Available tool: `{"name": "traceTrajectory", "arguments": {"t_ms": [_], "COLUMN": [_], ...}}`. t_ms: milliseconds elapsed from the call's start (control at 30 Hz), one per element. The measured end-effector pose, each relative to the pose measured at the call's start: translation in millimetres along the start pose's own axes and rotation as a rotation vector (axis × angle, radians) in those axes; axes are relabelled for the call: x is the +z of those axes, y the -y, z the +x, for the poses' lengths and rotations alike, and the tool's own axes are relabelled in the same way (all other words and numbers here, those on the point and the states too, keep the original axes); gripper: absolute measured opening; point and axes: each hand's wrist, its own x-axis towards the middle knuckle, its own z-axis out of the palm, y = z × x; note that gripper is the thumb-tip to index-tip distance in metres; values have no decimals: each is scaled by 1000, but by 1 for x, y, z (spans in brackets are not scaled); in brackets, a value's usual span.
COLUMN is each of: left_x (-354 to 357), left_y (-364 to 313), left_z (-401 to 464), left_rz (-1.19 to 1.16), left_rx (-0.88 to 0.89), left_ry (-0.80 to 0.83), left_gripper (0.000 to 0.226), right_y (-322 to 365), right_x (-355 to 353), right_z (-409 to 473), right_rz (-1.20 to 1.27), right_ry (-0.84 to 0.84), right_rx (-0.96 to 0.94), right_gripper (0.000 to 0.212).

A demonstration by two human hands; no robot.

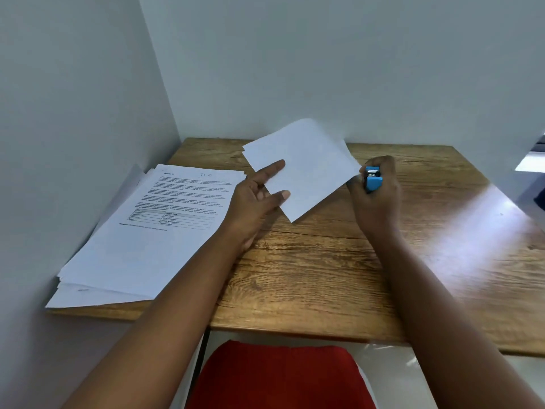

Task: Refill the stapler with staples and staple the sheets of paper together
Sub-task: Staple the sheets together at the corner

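A small blue stapler [373,178] is gripped in my right hand [376,193], held above the wooden table [324,261]. Its metal mouth sits at the right corner of a few white sheets [303,166] that are lifted off the table and tilted. My left hand [259,193] holds those sheets from the left, thumb and a finger on top, the other fingers hidden under the paper. Whether a staple sits in the corner cannot be seen.
A thick, loose pile of printed papers [147,231] lies on the table's left side against the wall. Walls close in at the left and back. A red seat [280,376] shows below the table's front edge.
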Motion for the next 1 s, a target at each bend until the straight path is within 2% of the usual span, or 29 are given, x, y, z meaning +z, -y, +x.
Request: {"name": "traceTrajectory", "arguments": {"t_ms": [133, 200, 300, 433, 567, 667, 833, 1000], "left_x": [-3, -4, -5, -5, -8, -9, -9, -11], "left_y": [2, 5, 7, 9, 12, 15, 21, 24], "left_z": [5, 7, 10, 12, 14, 15, 17, 18], "left_rz": [-65, 0, 117, 149, 169, 181, 207, 265], "left_rx": [13, 22, 37, 52, 85, 99, 107, 136], "left_ry": [-64, -112, -146, -170, -182, -168, -147, -150], "left_gripper": [60, 65, 69, 70, 68, 68, 71, 72], "right_y": [0, 1, 1, 2, 10, 14, 12, 11], "right_x": [1, 2, 5, 7, 8, 8, 11, 11], "right_z": [-6, -9, -9, -9, -13, -15, -16, -14], "right_rz": [204, 303, 432, 508, 631, 661, 696, 654], "right_ry": [327, 505, 682, 851, 909, 884, 814, 755], "right_rx": [244, 396, 583, 609, 635, 656, 616, 622], "right_gripper": [35, 34, 34, 31, 41, 51, 40, 52]}}
